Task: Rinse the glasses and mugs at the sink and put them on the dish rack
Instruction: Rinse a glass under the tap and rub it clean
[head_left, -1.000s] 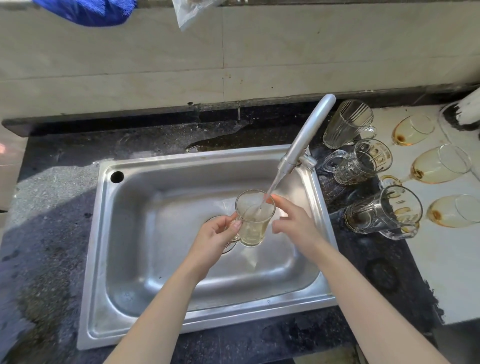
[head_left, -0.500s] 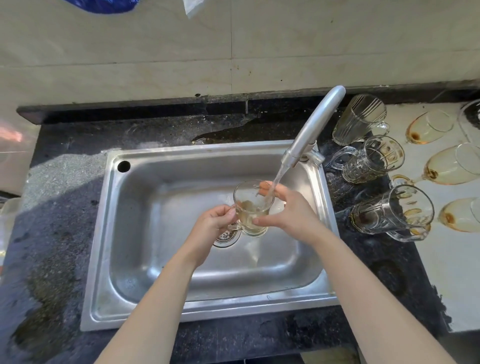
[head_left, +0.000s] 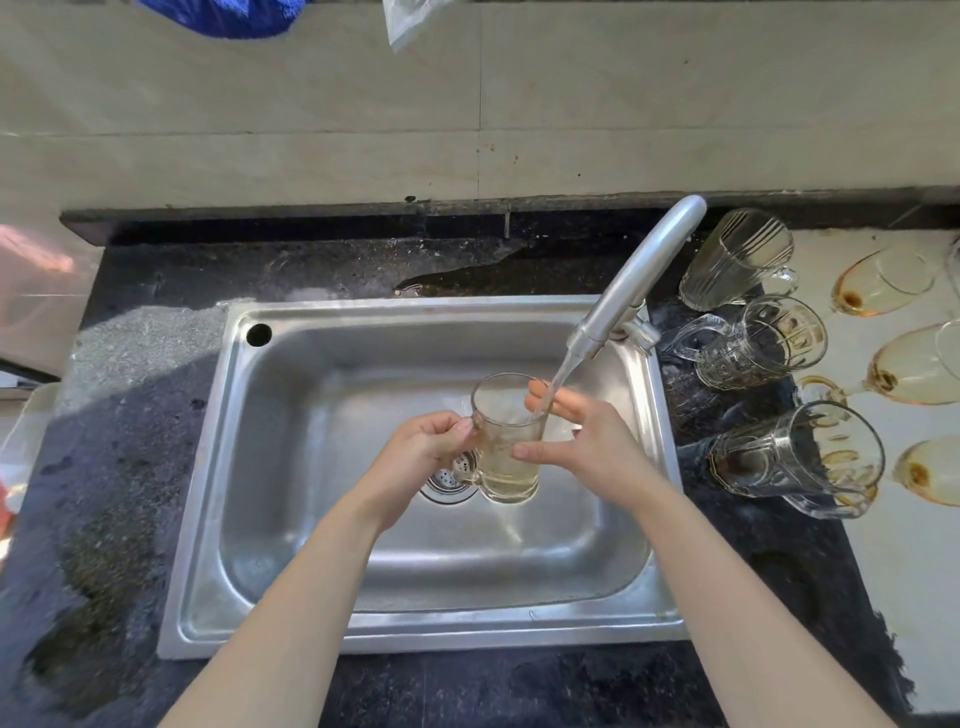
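**Mug under the running tap**

I see the left hand (head_left: 423, 454) curled round the handle of a glass mug (head_left: 506, 441), holding it upright over the sink (head_left: 415, 634). The right hand (head_left: 592, 449) is spread against the mug's other side, fingers (head_left: 563, 408) straight and thumb laid on the glass; whether those fingers touch the rim I cannot tell. Water from the tap (head_left: 634, 280) runs past them into the mug, which holds yellowish liquid. Just beyond the right hand, more mugs (head_left: 758, 345) lie on their sides.
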